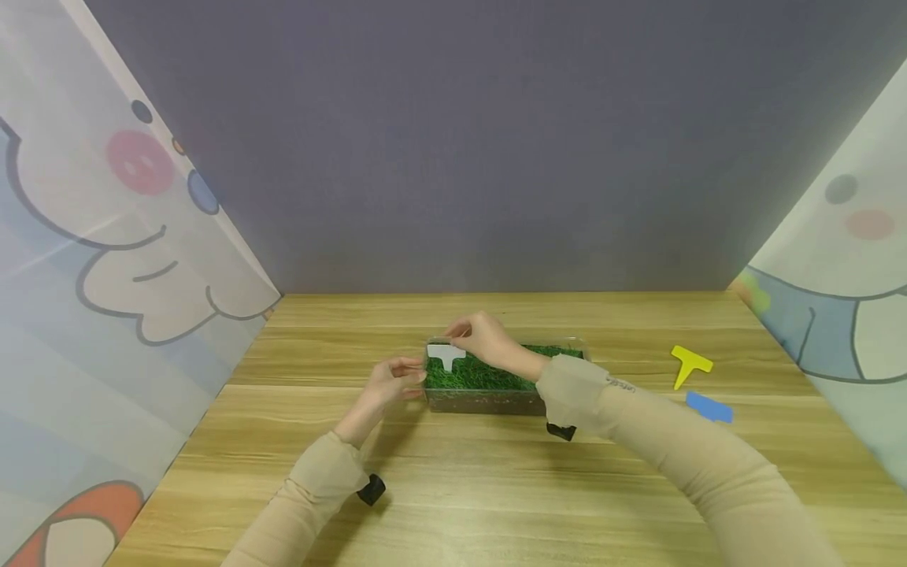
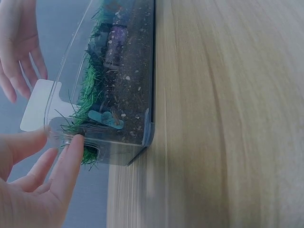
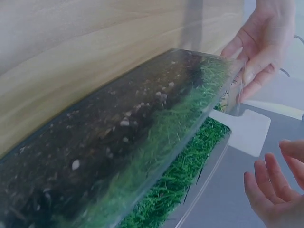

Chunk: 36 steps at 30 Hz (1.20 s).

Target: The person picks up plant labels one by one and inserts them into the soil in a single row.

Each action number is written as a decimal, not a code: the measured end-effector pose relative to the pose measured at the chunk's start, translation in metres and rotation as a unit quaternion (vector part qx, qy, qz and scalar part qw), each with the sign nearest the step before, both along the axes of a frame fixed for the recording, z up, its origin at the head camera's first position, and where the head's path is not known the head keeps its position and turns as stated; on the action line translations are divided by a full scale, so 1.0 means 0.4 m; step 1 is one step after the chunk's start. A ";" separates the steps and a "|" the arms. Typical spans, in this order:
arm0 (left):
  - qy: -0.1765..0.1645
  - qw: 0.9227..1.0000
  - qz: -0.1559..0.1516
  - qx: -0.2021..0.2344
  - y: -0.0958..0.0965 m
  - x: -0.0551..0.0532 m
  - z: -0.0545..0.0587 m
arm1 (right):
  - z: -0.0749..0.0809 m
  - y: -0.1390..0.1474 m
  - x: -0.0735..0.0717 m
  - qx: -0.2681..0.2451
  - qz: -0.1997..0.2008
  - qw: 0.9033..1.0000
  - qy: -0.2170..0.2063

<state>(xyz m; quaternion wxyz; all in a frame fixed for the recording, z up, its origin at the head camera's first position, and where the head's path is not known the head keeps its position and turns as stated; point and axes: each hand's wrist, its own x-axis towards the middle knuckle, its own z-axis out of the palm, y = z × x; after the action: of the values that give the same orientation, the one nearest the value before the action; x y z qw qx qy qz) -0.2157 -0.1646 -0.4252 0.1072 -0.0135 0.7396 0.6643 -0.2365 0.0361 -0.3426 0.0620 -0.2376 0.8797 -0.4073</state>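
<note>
A clear planter box [image 1: 489, 403] with dark soil and green grass [image 1: 489, 378] stands on the table. My left hand [image 1: 388, 381] is at its left end, thumb and fingertips touching the end wall near the rim, fingers fairly straight. A white T-shaped plant label [image 1: 446, 352] stands upright in the grass near that end, stem down. My right hand [image 1: 489, 342] hovers over the box's far edge, just beside the label. In the right wrist view its fingers [image 3: 266, 183] curl loosely, with a gap between them and the label [image 3: 250, 133].
On the wooden table [image 1: 453, 488], right of the box, lie a yellow T-shaped label [image 1: 690, 364] and a blue label [image 1: 710, 407]. A grey wall panel [image 1: 453, 157] rises behind, with cartoon-printed curtains [image 1: 177, 260] at both sides.
</note>
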 end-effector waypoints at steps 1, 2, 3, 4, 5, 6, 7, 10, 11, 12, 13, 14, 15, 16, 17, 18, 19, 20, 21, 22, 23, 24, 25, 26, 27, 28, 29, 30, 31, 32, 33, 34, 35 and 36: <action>0.002 1.000 -0.004 0.000 -0.007 -0.010 -0.019 | 0.002 0.006 0.001 -0.002 0.001 1.000 0.001; 0.006 1.000 -0.008 0.002 -0.014 -0.023 -0.041 | 0.003 0.013 0.002 -0.002 0.002 1.000 0.001; 0.006 1.000 -0.011 0.005 -0.021 -0.035 -0.063 | 0.004 0.019 0.003 -0.003 0.004 1.000 0.000; 0.007 1.000 -0.013 0.007 -0.027 -0.046 -0.083 | 0.006 0.027 0.004 -0.003 0.007 1.000 -0.001; 0.013 1.000 -0.015 0.010 -0.031 -0.054 -0.099 | 0.007 0.034 0.005 -0.004 0.009 1.000 -0.002; 0.016 1.000 -0.013 0.015 -0.033 -0.059 -0.108 | 0.008 0.041 0.006 -0.004 0.011 1.000 -0.001; 0.017 1.000 -0.013 0.015 -0.035 -0.061 -0.112 | 0.009 0.049 0.007 -0.005 0.014 1.000 -0.001; 0.024 0.999 -0.020 0.021 -0.034 -0.052 -0.100 | 0.012 0.072 0.008 -0.011 0.018 1.000 -0.002; 0.023 0.999 -0.018 0.017 -0.028 -0.041 -0.080 | 0.012 0.080 0.008 -0.012 0.018 1.000 0.000; 0.018 1.000 -0.013 0.014 -0.021 -0.029 -0.058 | 0.014 0.088 0.009 -0.013 0.018 1.000 0.000; 0.017 1.000 -0.011 0.010 -0.014 -0.017 -0.038 | 0.015 0.095 0.010 -0.014 0.018 1.000 -0.002; 0.014 1.000 -0.008 0.008 -0.008 -0.006 -0.018 | 0.016 0.103 0.011 -0.015 0.019 1.000 -0.002; 0.012 1.000 -0.005 0.004 -0.002 0.004 0.000 | 0.018 0.111 0.013 -0.016 0.020 1.000 -0.003; 0.007 1.000 0.000 -0.003 0.005 0.015 0.019 | 0.019 0.119 0.014 -0.016 0.022 1.000 -0.001; 0.003 1.000 0.006 -0.007 0.011 0.025 0.035 | 0.020 0.126 0.015 -0.017 0.022 1.000 -0.001; 0.000 1.000 0.007 -0.007 0.013 0.027 0.040 | 0.021 0.135 0.016 -0.018 0.022 1.000 -0.001; -0.003 1.000 0.008 -0.007 0.013 0.029 0.044 | 0.022 0.143 0.017 -0.020 0.023 1.000 0.000; -0.005 1.000 0.008 -0.007 0.014 0.030 0.046 | 0.023 0.152 0.018 -0.020 0.023 1.000 0.001; -0.003 1.000 0.009 -0.008 0.014 0.030 0.046 | 0.025 0.161 0.019 -0.020 0.022 1.000 0.004; -0.003 1.000 0.011 -0.009 0.014 0.030 0.046 | 0.026 0.170 0.020 -0.020 0.021 1.000 0.005; -0.004 1.000 0.012 -0.010 0.015 0.030 0.045 | 0.026 0.179 0.019 -0.019 0.018 1.000 0.006; -0.005 1.000 0.013 -0.008 0.015 0.028 0.044 | 0.027 0.188 0.020 -0.019 0.017 1.000 0.007; -0.007 1.000 0.015 -0.008 0.016 0.028 0.043 | 0.028 0.196 0.020 -0.019 0.015 1.000 0.008; -0.008 1.000 0.015 -0.007 0.016 0.027 0.042 | 0.028 0.205 0.020 -0.018 0.015 1.000 0.011; -0.009 1.000 0.015 -0.006 0.016 0.027 0.042 | 0.028 0.214 0.020 -0.020 0.016 1.000 0.014; -0.009 1.000 0.014 -0.004 0.016 0.027 0.042 | 0.028 0.223 0.019 -0.022 0.015 1.000 0.014; -0.011 1.000 0.013 -0.002 0.016 0.027 0.043 | 0.029 0.232 0.020 -0.023 0.016 0.999 0.017; -0.011 1.000 0.013 -0.001 0.016 0.028 0.043 | 0.032 0.241 0.021 -0.023 0.018 0.999 0.022; -0.011 1.000 0.012 -0.001 0.016 0.028 0.043 | 0.032 0.250 0.021 -0.022 0.016 0.999 0.024; -0.009 1.000 0.010 -0.001 0.015 0.027 0.041 | 0.034 0.260 0.022 -0.024 0.015 0.999 0.025; -0.006 1.000 0.009 -0.002 0.014 0.026 0.038 | 0.035 0.269 0.023 -0.025 0.012 0.999 0.024; 0.000 1.000 0.008 -0.002 0.012 0.023 0.033 | 0.036 0.278 0.024 -0.023 0.007 0.999 0.023; 0.000 1.000 0.005 -0.004 0.008 0.016 0.021 | 0.037 0.288 0.024 -0.020 0.001 1.000 0.024; 0.000 1.000 0.002 -0.006 0.004 0.008 0.007 | 0.038 0.298 0.024 -0.017 -0.006 1.000 0.023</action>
<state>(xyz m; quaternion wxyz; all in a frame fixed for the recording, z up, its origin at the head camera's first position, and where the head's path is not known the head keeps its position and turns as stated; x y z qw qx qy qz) -0.2123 -0.1631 -0.4225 0.1057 -0.0152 0.7439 0.6597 -0.2267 0.1553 -0.3276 0.0352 -0.2431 0.8749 -0.4174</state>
